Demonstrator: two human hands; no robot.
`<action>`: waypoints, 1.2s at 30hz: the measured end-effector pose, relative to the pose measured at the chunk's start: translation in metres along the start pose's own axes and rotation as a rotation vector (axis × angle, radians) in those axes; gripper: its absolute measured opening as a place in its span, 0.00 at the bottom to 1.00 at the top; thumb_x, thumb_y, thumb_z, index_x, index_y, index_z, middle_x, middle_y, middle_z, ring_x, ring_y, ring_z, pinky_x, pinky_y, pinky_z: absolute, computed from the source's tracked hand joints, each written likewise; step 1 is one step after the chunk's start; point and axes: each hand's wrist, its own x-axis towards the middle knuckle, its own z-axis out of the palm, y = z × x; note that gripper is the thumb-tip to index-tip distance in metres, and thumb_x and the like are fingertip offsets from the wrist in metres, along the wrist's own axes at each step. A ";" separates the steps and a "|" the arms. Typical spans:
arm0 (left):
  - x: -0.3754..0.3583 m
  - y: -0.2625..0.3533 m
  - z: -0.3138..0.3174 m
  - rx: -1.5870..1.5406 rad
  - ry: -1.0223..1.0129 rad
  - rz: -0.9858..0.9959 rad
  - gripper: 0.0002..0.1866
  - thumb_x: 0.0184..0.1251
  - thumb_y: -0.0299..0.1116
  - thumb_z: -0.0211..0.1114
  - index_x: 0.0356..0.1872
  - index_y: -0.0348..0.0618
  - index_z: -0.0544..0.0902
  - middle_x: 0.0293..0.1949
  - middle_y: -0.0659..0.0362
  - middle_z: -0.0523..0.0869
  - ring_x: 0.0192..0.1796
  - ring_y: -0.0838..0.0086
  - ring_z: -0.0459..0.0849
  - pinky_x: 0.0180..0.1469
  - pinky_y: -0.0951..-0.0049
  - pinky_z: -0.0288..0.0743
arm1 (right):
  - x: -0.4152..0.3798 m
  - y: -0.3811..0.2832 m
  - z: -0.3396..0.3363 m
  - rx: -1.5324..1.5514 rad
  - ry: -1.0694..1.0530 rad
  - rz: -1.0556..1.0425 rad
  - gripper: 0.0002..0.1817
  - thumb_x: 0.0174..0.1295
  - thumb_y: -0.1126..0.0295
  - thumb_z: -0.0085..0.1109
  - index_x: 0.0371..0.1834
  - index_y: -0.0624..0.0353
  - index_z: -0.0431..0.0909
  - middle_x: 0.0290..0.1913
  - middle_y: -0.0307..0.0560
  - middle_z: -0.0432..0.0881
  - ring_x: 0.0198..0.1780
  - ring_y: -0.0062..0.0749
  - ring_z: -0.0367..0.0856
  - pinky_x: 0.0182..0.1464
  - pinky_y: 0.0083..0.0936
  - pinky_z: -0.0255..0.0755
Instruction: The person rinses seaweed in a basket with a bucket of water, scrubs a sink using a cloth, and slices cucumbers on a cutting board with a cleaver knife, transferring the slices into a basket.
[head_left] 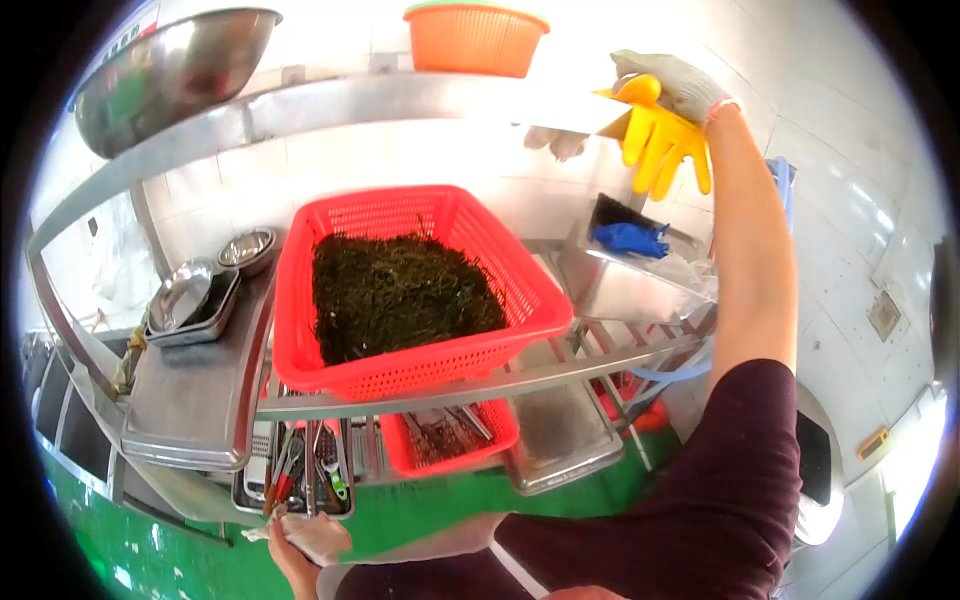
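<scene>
High at the right, my right hand (682, 85), in a thin whitish glove, is closed on a yellow rubber glove (660, 145) whose fingers dangle beside the end of the top shelf (400, 100). At the bottom left, my left hand (300, 550) is closed around something pale and crumpled, too unclear to name. It is nearest to a metal tray of utensils (345, 490) on the lower level. Between the hands, a red plastic basket (520, 290) holds a heap of dark green, stringy material (400, 295) on the middle shelf.
Above stand a large steel bowl (175, 75) and an orange basket (475, 42). Steel bowls (183, 295) rest on a lidded pan (190, 405) at left. A steel container (625, 280) with a blue item (632, 238) is at right. Below is a smaller red basket (450, 455).
</scene>
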 end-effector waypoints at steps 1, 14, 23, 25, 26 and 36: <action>0.008 -0.002 -0.003 -0.007 0.024 0.007 0.20 0.75 0.45 0.52 0.55 0.39 0.78 0.45 0.56 0.80 0.48 0.61 0.83 0.49 0.56 0.81 | 0.003 0.012 -0.001 -0.008 0.002 -0.070 0.28 0.67 0.47 0.58 0.58 0.58 0.80 0.57 0.50 0.83 0.48 0.31 0.80 0.55 0.21 0.73; 0.019 0.098 -0.004 -0.624 -0.158 -0.121 0.28 0.75 0.58 0.48 0.54 0.42 0.79 0.47 0.50 0.85 0.50 0.56 0.84 0.57 0.49 0.77 | -0.179 -0.088 0.092 0.127 -0.180 -0.599 0.22 0.65 0.61 0.56 0.56 0.66 0.73 0.47 0.58 0.83 0.46 0.41 0.85 0.55 0.36 0.80; -0.014 0.145 -0.030 -0.351 0.149 -0.034 0.26 0.81 0.49 0.45 0.59 0.36 0.76 0.54 0.53 0.84 0.57 0.62 0.82 0.64 0.59 0.73 | -0.388 -0.222 0.443 0.884 -1.081 -0.759 0.45 0.50 0.72 0.76 0.71 0.69 0.60 0.56 0.52 0.80 0.51 0.35 0.83 0.55 0.26 0.77; -0.029 0.164 -0.057 -0.306 0.130 0.050 0.25 0.82 0.47 0.44 0.57 0.34 0.77 0.52 0.52 0.84 0.55 0.64 0.83 0.62 0.61 0.74 | -0.403 -0.251 0.489 1.059 -1.332 -0.682 0.51 0.50 0.69 0.77 0.75 0.70 0.54 0.56 0.51 0.79 0.50 0.30 0.83 0.52 0.23 0.77; -0.030 0.172 -0.073 -0.287 0.123 0.079 0.24 0.82 0.46 0.44 0.56 0.33 0.78 0.51 0.52 0.84 0.54 0.65 0.83 0.61 0.62 0.75 | -0.416 -0.273 0.495 1.137 -1.514 -0.522 0.52 0.50 0.68 0.76 0.75 0.71 0.53 0.56 0.50 0.80 0.48 0.27 0.82 0.50 0.22 0.78; -0.047 0.210 -0.228 0.387 0.377 0.331 0.16 0.74 0.37 0.61 0.55 0.38 0.78 0.36 0.65 0.79 0.34 0.85 0.75 0.35 0.82 0.69 | -0.425 -0.414 0.544 0.979 -1.524 -0.656 0.10 0.63 0.75 0.62 0.46 0.66 0.82 0.37 0.42 0.87 0.38 0.17 0.82 0.41 0.16 0.76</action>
